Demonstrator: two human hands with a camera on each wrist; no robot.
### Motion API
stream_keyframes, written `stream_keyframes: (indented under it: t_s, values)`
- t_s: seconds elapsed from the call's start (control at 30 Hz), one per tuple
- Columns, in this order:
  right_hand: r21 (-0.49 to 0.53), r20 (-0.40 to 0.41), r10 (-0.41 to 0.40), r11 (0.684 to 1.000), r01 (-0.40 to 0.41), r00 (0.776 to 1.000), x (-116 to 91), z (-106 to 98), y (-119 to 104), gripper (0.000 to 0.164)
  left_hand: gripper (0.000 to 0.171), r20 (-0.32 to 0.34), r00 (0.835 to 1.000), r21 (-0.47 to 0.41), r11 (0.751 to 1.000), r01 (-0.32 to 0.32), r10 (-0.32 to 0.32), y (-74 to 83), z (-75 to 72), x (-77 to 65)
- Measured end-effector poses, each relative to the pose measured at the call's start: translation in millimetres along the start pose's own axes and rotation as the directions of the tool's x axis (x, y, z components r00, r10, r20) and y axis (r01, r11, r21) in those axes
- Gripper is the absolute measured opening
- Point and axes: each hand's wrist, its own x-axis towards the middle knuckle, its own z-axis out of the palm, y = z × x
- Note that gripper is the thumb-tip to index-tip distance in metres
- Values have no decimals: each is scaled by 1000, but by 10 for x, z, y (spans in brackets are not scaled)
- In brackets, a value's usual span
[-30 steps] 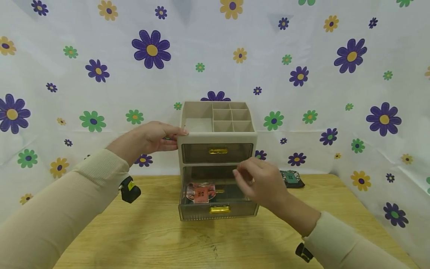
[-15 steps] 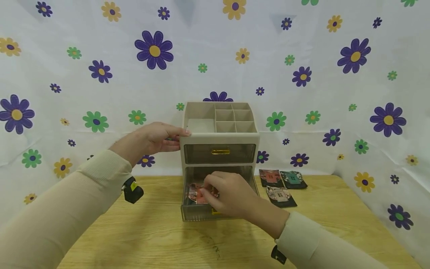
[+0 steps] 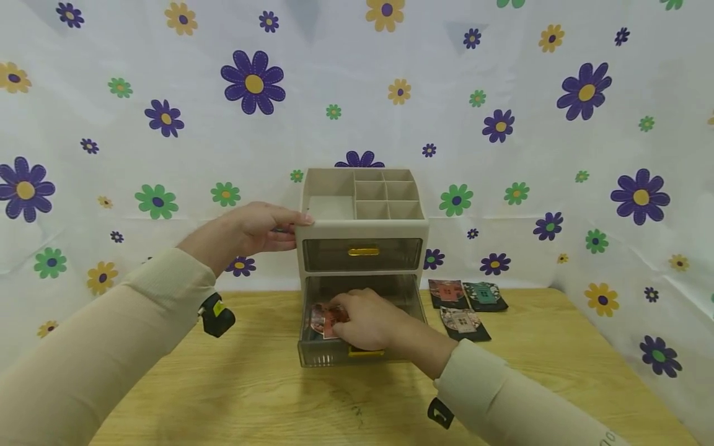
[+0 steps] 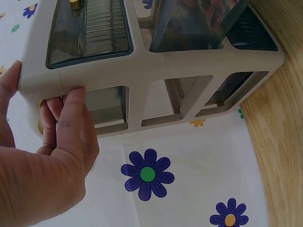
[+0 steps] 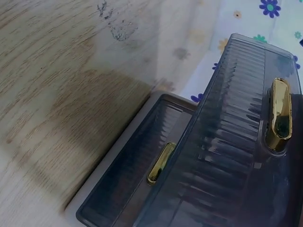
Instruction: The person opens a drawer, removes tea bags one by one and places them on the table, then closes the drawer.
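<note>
A beige desktop drawer organizer (image 3: 362,230) stands on the table. My left hand (image 3: 262,226) grips its upper left side, thumb on the front top edge; in the left wrist view, the fingers curl into the side opening of the organizer (image 4: 147,71). The middle smoky clear drawer (image 3: 326,356) is pulled out. In it lies a flat packet (image 3: 319,319) with a red label, partly covered by my right hand (image 3: 368,319). That hand's bent fingers and thumb are at the packet; whether they pinch it is unclear. The right wrist view shows drawer fronts, not the hand.
Three flat packets lie right of the organizer: one red-labelled (image 3: 447,293), one green-labelled (image 3: 484,296), one pale-labelled (image 3: 464,323). Under the pulled-out drawer, a lower drawer (image 5: 128,175) with a gold handle is closed. A flowered cloth (image 3: 189,142) hangs behind the wooden table (image 3: 234,384).
My right hand has moved left from over the drawer's right side and down to the packet inside. The packets on the right have come into sight. My left hand keeps its hold.
</note>
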Motion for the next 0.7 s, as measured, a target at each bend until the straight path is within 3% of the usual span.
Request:
stream_keyframes:
  t_s: [0.17, 0.4, 0.53, 0.7]
  values:
    - [21, -13, 20, 1000, -20, 1000, -25, 3, 13, 42, 52, 8, 1000, 0, 1000, -6, 6, -3, 9, -1]
    - [102, -93, -64, 992, 73, 994, -40, -18, 52, 38, 51, 1, 1000, 5, 1000, -10, 10, -2, 22, 14]
    - [116, -193, -136, 980, 161, 972, -61, -25, 67, 32, 53, 0, 1000, 2, 1000, -14, 14, 6, 29, 27]
    - [131, -322, -186, 962, 238, 928, -107, -51, 85, 26, 53, -11, 1000, -4, 1000, 0, 0, 1, 15, 21]
